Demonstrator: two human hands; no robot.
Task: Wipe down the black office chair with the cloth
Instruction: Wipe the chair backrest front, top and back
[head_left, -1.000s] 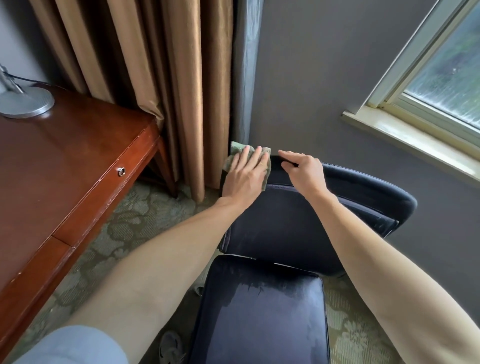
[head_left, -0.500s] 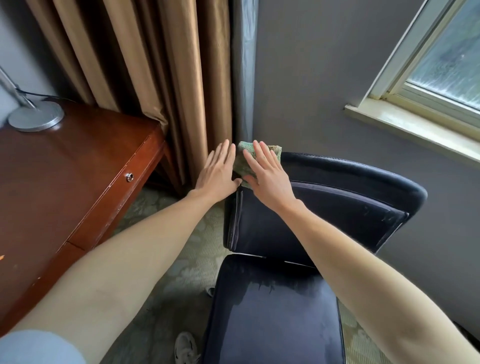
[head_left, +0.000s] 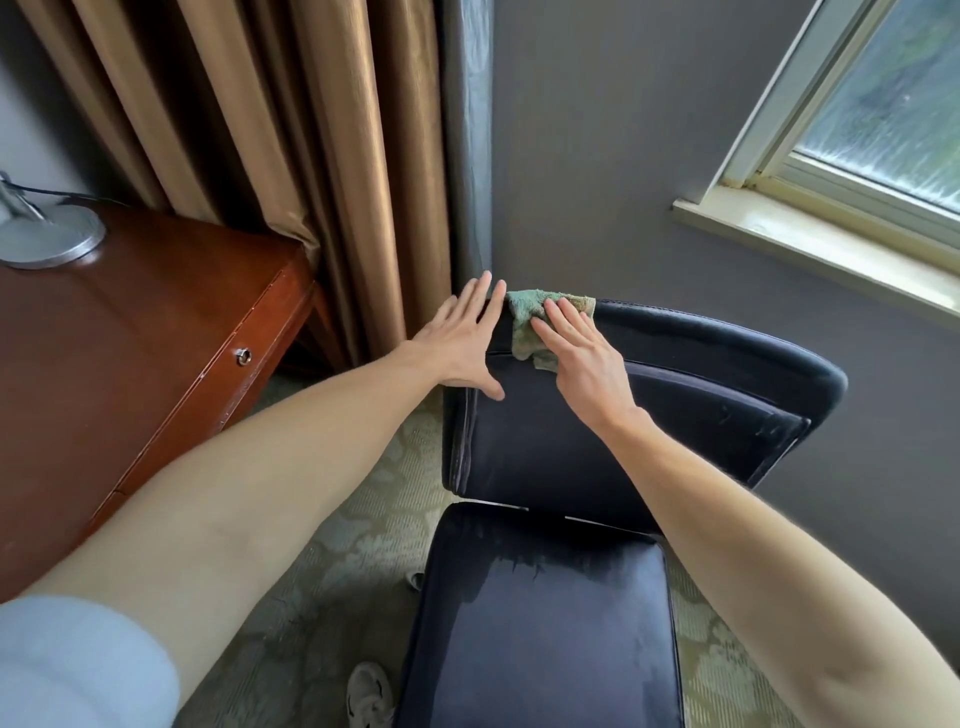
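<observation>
- Black office chair (head_left: 649, 415) is standing between the wooden desk (head_left: 130, 353) on your left and the window (head_left: 893, 93) on your right. Its backrest is facing you and its seat is showing damp-looking streaks.
- Your left hand (head_left: 457, 343) is lying flat on the backrest's top left corner, fingers straight and spread, grasping nothing. A second ago this hand was pressing the cloth there.
- The green cloth (head_left: 524, 317) is hanging over the backrest's top edge, just right of that corner. It has been passing from one hand to the other.
- Your right hand (head_left: 582, 358) is now pressing the cloth down with straight fingers, not curling round it. A second ago it was gripping the bare top edge further right.
- That swap is setting you up, as I judge it, for sweeping rightward along the top edge while your left hand is steadying the chair. The long right stretch of the backrest is probably waiting for its wipe.
</observation>
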